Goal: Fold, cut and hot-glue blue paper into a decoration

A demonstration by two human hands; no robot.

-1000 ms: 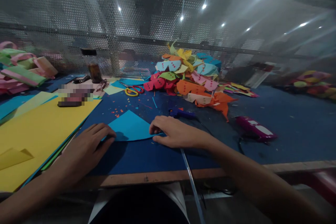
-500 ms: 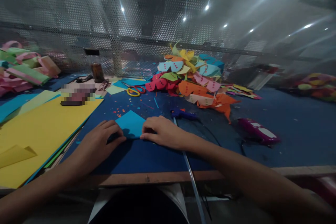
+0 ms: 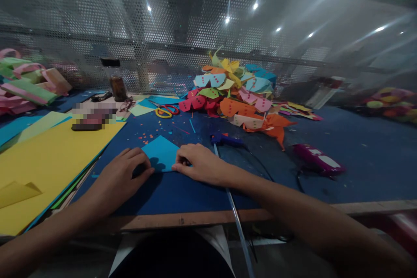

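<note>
A folded sheet of blue paper [image 3: 161, 152] lies on the blue table top, its peak pointing away from me. My left hand [image 3: 125, 173] pinches its lower left corner, thumb along the near edge. At the lower right corner, my right hand [image 3: 198, 163] grips the paper between thumb and curled fingers. Just past my right hand rests a blue glue gun [image 3: 226, 140], with a long clear glue stick [image 3: 237, 219] running under my right forearm and over the table's front edge. Scissors [image 3: 164, 110] with yellow and red handles lie beyond the paper.
Coloured paper sheets [image 3: 65, 156] are stacked at left, a blurred-out dark object [image 3: 93, 119] on them. A jar [image 3: 117, 82] stands behind. Cut paper shapes [image 3: 241, 100] form a heap at the back centre. A purple corded device [image 3: 317, 159] lies at right. Paper scraps dot the middle.
The whole view has shifted slightly. Both hands stay at the lower corners of the blue paper, which keeps its shape.
</note>
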